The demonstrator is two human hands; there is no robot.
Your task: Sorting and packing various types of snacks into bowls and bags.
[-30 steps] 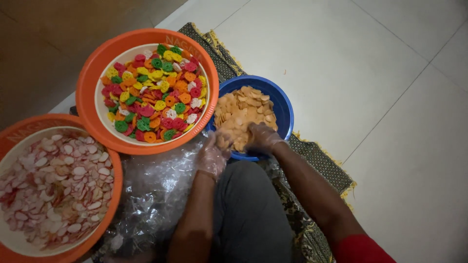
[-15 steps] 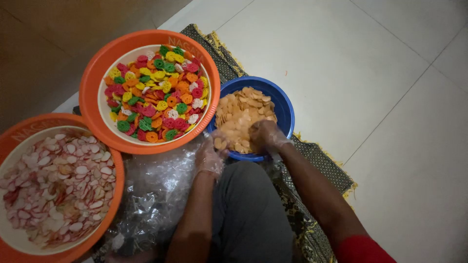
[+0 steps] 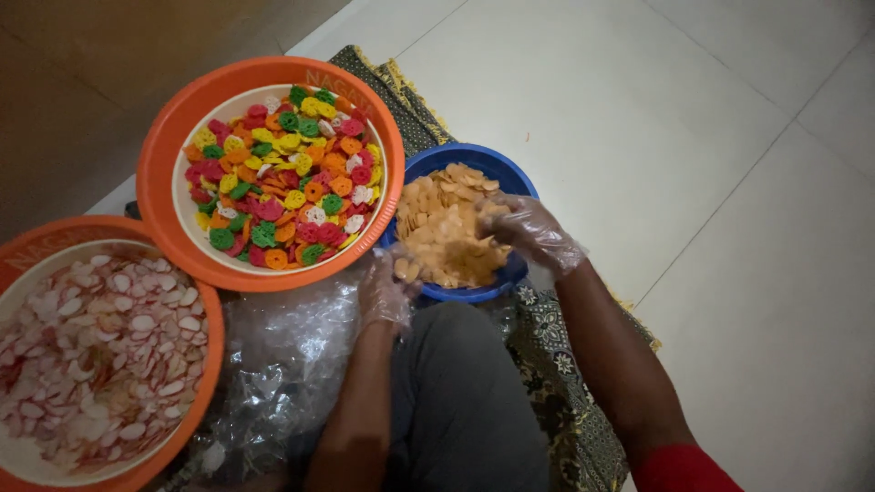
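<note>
Gloved right hand (image 3: 531, 234), fingers loosely curled, rests on orange crackers (image 3: 447, 228) in the blue bowl (image 3: 497, 166); gloved left hand (image 3: 387, 290) pinches several crackers at the bowl's rim.

Both forearms reach forward from the body, each hand in a clear plastic glove. The left hand (image 3: 387, 290) is curled, fingers bent together. The right hand (image 3: 531, 232), just ahead, lies palm down with fingers spread

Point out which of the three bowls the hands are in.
The blue bowl of plain orange chips; the two orange-rimmed bowls hold multicoloured and pink-white pieces, untouched.
</note>
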